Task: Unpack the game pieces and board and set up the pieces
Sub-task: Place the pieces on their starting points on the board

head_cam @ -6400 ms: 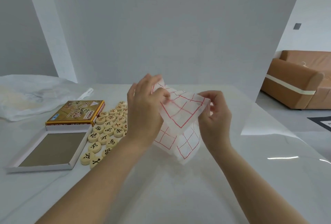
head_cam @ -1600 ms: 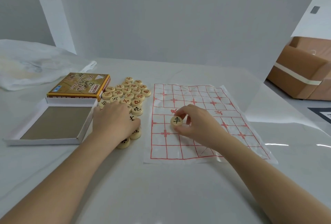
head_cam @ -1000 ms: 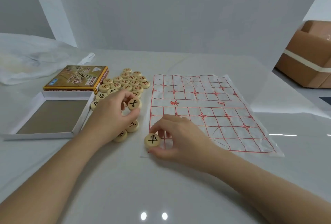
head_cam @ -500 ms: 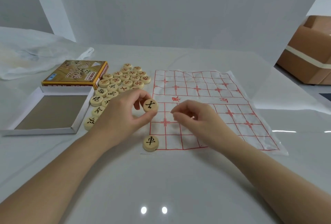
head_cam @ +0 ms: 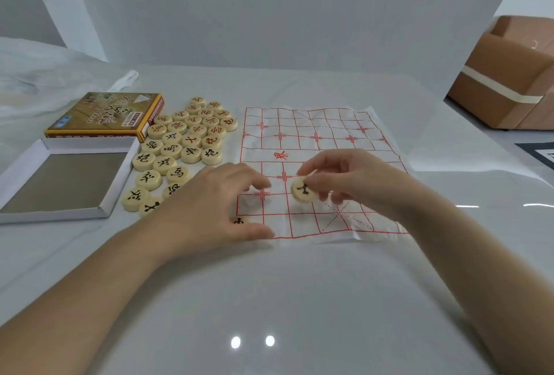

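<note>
The thin board sheet (head_cam: 323,134) with a red grid lies flat on the white table. My right hand (head_cam: 350,179) pinches a round wooden piece with a black character (head_cam: 302,190) above the board's near half. My left hand (head_cam: 218,203) hovers over the board's near left corner, fingers relaxed and holding nothing; it partly hides a black-marked piece (head_cam: 239,220) placed at that corner. A pile of several wooden pieces (head_cam: 186,140) with red and black characters lies left of the board.
The open box tray (head_cam: 60,179) sits at the left, with the printed box lid (head_cam: 105,115) behind it. A crumpled plastic bag (head_cam: 39,80) lies at the far left. A brown sofa (head_cam: 509,74) stands beyond the table at the right.
The black-marked piece passed from my left hand to my right hand, which now holds it over the board. My left hand lowered toward the near left corner, over the placed piece.
</note>
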